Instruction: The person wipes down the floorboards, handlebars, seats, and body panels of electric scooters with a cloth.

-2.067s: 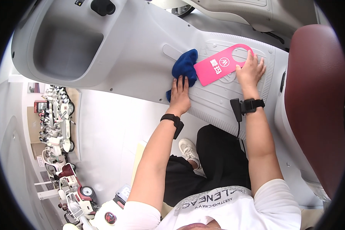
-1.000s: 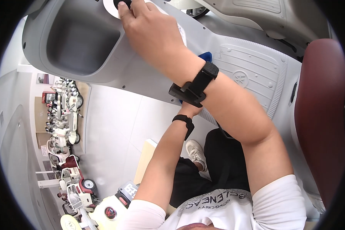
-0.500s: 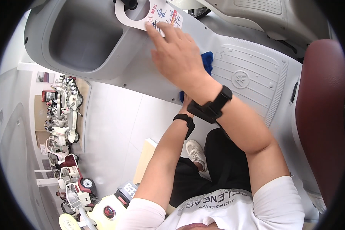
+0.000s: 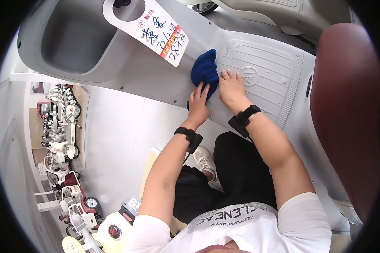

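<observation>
A bunched blue cloth (image 4: pixel 204 69) lies on the grey scooter's footboard (image 4: pixel 274 90), at its left end below the front panel. My left hand (image 4: pixel 198 105) grips the near part of the cloth, its fingers laid over the folds and pressing it down. Just right of the cloth, my right hand (image 4: pixel 233 88) rests on the ribbed footboard with fingers stretched out and nothing in them. A white hanging tag (image 4: pixel 156 36) with a red stripe and handwriting hangs from a dark hook, against the front panel, left of the cloth.
An open storage compartment (image 4: pixel 78 36) is in the front panel at upper left. A dark red seat (image 4: pixel 346 109) rises at the right. Another scooter (image 4: pixel 257 14) stands close behind. At lower left is a cream scooter (image 4: pixel 114 232), with rows of parked scooters (image 4: pixel 61 122) farther off.
My right hand has left the tag and come down rightward onto the footboard. The tag now hangs in full view. My left hand, formerly mostly hidden, shows on the cloth.
</observation>
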{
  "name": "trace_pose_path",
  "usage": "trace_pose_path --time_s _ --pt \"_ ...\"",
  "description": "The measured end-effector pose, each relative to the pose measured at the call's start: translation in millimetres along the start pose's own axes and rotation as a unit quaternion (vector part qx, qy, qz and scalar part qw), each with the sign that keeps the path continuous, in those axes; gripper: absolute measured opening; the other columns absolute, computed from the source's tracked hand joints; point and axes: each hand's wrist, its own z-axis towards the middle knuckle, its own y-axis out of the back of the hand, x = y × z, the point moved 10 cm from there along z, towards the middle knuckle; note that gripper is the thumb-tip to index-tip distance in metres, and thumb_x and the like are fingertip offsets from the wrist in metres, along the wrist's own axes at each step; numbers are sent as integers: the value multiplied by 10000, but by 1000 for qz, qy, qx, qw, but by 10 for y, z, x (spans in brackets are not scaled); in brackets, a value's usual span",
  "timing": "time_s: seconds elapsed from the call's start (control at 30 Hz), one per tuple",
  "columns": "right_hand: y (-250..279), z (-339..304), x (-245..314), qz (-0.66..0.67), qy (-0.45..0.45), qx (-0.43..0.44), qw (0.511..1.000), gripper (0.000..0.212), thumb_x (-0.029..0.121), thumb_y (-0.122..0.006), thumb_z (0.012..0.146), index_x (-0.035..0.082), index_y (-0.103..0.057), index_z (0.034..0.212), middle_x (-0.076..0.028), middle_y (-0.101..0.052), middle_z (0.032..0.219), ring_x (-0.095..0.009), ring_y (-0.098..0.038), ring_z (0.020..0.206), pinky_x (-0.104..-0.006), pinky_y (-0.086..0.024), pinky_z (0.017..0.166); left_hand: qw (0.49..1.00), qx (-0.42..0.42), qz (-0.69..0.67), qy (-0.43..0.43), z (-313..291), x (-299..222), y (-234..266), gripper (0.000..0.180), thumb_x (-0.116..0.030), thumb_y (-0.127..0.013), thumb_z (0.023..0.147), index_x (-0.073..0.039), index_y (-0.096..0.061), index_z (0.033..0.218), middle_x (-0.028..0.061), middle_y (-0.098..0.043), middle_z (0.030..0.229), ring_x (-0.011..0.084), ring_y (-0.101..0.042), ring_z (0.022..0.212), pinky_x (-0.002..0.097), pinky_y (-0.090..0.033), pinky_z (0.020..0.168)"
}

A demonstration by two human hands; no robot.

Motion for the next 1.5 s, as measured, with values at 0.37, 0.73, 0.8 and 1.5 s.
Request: trace_pose_path --time_s 0.37,0.73,0.8,1.5 --pt "112 -538 128 1 107 -85 991 554 273 -586 889 54 -511 1392 -111 -373 1545 -326 -262 1462 -555 -211 1166 981 99 -91 -141 -615 -1213 -156 517 -256 -606 923 -103 -489 1403 163 -374 1505 403 -237 1439 559 -194 1166" --pt "148 682 -188 45 67 -179 981 447 137 -465 939 -9 -527 1356 -177 -440 1479 -350 -363 1403 -456 -301 1153 982 149 113 -19 277 -683 -236 551 -293 -485 998 -177 -321 1512 86 -221 1606 359 -145 1494 637 -107 1162" --pt "203 771 -300 38 43 -189 980 444 145 -456 945 -18 -529 1351 -179 -449 1472 -356 -368 1397 -468 -302 1150 982 144 123 -20 408 -734 -277 578 -221 -488 979 -171 -294 1522 96 -190 1616 373 -136 1494 640 -125 1159" --pt "130 -237 -725 69 -76 -194 976 434 104 -431 923 -50 -533 1316 -203 -435 1482 -306 -322 1437 -423 -199 1203 970 111 -96 -194 -318 -1469 -193 563 -83 -618 838 -33 -476 1380 220 -371 1494 414 -321 1404 484 -299 1150"
